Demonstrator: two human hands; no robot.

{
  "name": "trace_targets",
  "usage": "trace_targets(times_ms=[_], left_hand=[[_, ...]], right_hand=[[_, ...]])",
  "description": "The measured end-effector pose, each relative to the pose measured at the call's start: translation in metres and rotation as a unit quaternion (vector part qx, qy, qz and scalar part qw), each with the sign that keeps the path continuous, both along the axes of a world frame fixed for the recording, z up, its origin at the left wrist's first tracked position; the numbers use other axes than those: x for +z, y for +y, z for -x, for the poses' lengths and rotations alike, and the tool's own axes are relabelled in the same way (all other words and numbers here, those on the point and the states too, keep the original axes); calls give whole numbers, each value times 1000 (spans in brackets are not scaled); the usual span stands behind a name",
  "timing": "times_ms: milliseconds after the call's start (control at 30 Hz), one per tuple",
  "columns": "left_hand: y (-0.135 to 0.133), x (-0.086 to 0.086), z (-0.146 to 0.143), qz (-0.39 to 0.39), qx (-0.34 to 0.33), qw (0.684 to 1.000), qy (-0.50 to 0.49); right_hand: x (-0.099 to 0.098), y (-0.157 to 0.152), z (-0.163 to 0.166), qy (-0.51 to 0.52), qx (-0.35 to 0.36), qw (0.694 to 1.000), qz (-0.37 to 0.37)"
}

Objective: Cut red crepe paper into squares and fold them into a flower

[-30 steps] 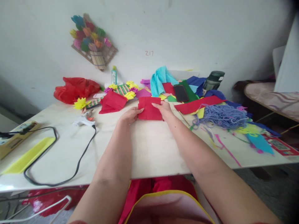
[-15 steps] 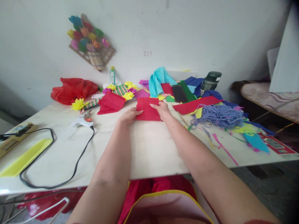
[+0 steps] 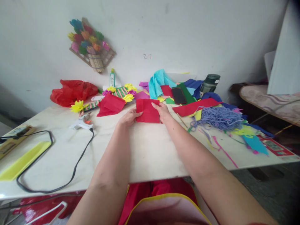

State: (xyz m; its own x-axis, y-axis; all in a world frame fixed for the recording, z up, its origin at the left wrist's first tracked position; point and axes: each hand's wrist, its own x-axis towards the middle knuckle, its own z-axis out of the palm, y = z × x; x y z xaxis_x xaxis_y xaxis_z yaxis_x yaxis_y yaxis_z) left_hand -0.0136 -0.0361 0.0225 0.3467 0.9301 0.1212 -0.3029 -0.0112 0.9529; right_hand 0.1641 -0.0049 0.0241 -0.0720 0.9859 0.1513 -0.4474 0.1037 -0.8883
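A folded red paper sheet [image 3: 147, 110] lies on the white table [image 3: 150, 150] in front of me. My left hand [image 3: 128, 116] pinches its lower left edge, fingers closed on the paper. My right hand [image 3: 163, 112] grips the right side, thumb on top and fingers pressed to the sheet. A second crumpled red sheet [image 3: 110, 104] lies just to the left.
A glue gun [image 3: 81, 124] with a black cord [image 3: 70, 175] lies at left, beside a yellow strip [image 3: 22, 161]. A red bag [image 3: 70, 90], glue bottle [image 3: 112, 78], paper flowers [image 3: 127, 92], a phone [image 3: 178, 95], a dark bottle [image 3: 210, 82], purple yarn [image 3: 220, 117] and coloured paper scraps crowd the back and right.
Both hands stay on the red sheet. The right hand has shifted slightly across its right edge. The view has drifted a little.
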Motion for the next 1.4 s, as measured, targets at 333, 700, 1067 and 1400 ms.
trace_targets(times_ms=[333,700,1067,1400], left_hand=[[-3,1,-2,11,-1,1000,9],[5,-3,-14,6,97,994,-46],[8,-4,-14,-18,111,993,-42],[6,-3,-14,-3,116,991,-71]], right_hand=[[0,2,2,0,-39,999,5],[1,-3,8,-39,-52,998,-20],[2,-4,9,-59,-55,996,-28],[-1,-1,10,-91,-99,990,-43]])
